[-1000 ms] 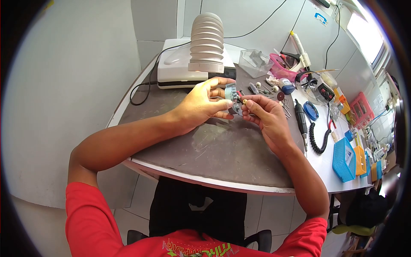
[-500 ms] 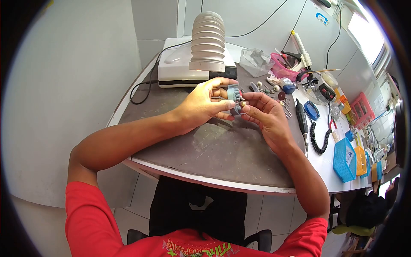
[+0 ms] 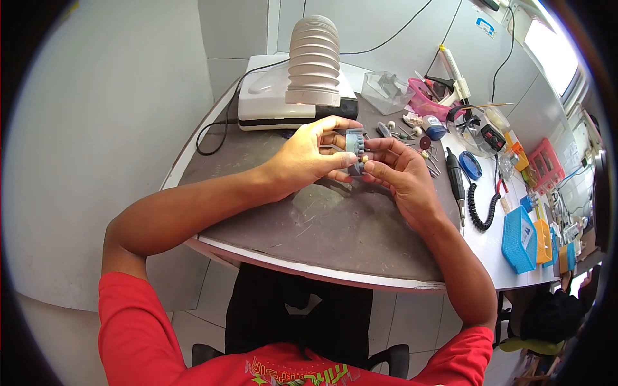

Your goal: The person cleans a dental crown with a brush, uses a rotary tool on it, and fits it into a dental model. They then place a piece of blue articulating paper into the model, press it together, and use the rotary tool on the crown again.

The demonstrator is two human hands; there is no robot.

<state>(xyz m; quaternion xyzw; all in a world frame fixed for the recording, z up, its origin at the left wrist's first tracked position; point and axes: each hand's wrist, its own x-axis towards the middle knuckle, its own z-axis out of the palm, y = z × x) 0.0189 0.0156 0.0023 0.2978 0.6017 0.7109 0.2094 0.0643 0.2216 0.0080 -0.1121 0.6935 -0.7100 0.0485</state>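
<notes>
Bench: curved worktop with a dull brown surface (image 3: 309,238) and a white edge, set against pale wall panels.
Left hand (image 3: 312,153): closed around a grey-blue dental model (image 3: 355,143), thumb on the near side, fingers spread along it.
Right hand (image 3: 402,172): narrow pinch, thumb tip on a small yellowish piece (image 3: 365,159), crown-like in look; fingers curled by the model.
Model, position: raised above the bench between both hands, toothed side facing the right hand; the yellowish piece lies at that side, whether seated cannot be told.
Extraction hose: white, ribbed (image 3: 313,61), its mouth just beyond the left hand, in front of a white machine (image 3: 267,96).
Rotary bits: loose mounted tips and shanks beyond the right hand, with one dark red disc (image 3: 425,143).
Handpiece: black rotary handpiece (image 3: 455,179), lying right of the bits; black coiled cord (image 3: 475,209) beside it.
Lid: blue, round (image 3: 470,166), near the handpiece.
Containers: clear plastic tub (image 3: 385,93), pink basket (image 3: 421,106) with tools, blue basket (image 3: 517,241), orange basket (image 3: 543,241) next to it.
</notes>
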